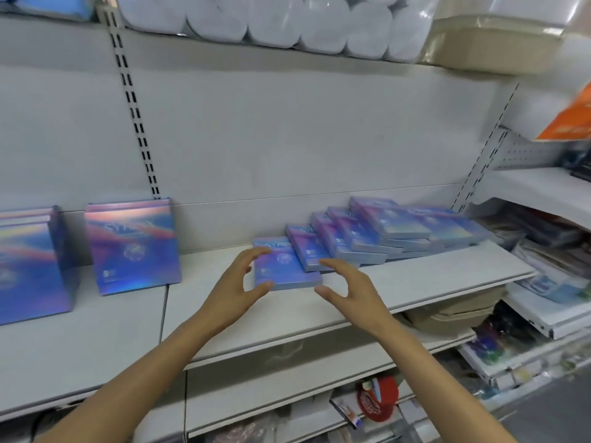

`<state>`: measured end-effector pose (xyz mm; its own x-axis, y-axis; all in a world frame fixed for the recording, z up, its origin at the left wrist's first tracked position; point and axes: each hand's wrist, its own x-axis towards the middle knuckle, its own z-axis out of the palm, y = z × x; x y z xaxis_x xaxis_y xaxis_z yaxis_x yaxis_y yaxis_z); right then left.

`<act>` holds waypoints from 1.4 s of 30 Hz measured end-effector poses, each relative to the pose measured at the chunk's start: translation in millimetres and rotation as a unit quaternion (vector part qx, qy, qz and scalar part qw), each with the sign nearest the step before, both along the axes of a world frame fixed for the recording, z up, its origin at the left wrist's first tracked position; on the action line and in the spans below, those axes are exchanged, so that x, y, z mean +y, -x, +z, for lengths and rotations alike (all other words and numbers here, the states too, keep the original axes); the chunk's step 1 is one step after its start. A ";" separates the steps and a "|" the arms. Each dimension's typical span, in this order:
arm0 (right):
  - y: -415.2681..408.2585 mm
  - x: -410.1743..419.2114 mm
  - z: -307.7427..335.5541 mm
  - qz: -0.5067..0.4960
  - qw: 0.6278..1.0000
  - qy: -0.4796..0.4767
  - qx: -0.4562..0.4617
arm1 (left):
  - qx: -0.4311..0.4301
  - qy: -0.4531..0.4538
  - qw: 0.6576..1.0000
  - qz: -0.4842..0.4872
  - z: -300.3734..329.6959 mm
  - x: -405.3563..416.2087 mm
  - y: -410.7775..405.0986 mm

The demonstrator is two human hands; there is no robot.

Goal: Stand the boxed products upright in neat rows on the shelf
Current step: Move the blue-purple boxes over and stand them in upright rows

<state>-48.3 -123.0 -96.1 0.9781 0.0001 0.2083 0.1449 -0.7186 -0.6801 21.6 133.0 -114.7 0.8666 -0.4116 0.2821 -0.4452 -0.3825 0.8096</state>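
Hands: left hand (235, 284) and right hand (350, 287) spread-fingered, flanking flat box (283, 265) near shelf (415, 282) front edge, holding nothing.

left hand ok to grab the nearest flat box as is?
Probably yes. The left hand is open right at the left edge of the nearest flat box, nothing between them. The box lies flat on the shelf, its far right corner under the next box.

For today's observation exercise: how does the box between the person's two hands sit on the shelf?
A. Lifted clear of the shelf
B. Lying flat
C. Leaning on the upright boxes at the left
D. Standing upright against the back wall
B: the box lies flat on the shelf, between the left hand and right hand, neither gripping it.
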 end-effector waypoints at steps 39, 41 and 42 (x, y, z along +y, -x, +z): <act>-63.3 24.9 -8.1 0.021 0.987 -0.157 -0.001 | 0.227 0.410 0.864 0.183 0.1 -18.8 -1.4; -65.6 29.4 -1.7 0.041 0.976 -0.213 0.034 | 0.182 0.384 0.886 0.183 1.0 -12.1 10.4; -65.9 32.6 -0.7 0.051 0.973 -0.221 0.035 | 0.174 0.380 0.889 0.186 1.4 -9.6 17.8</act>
